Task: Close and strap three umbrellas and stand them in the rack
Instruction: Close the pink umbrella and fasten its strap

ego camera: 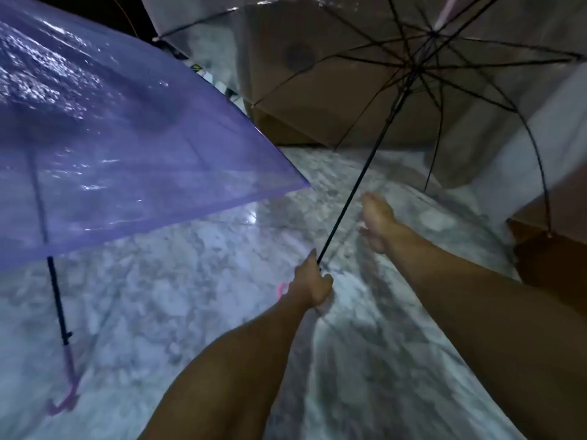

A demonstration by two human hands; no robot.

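My left hand (313, 285) clamped on clear umbrella (413, 58) handle; canopy open, up-right of it. Right hand (378, 222) just beside shaft (349, 198), fingers relaxed. Purple umbrella (111, 138) open, left of left hand, on floor (190, 296).

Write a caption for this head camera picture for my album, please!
Left hand grips the open clear umbrella by its handle, right hand reaching beside its shaft, purple umbrella open nearby.
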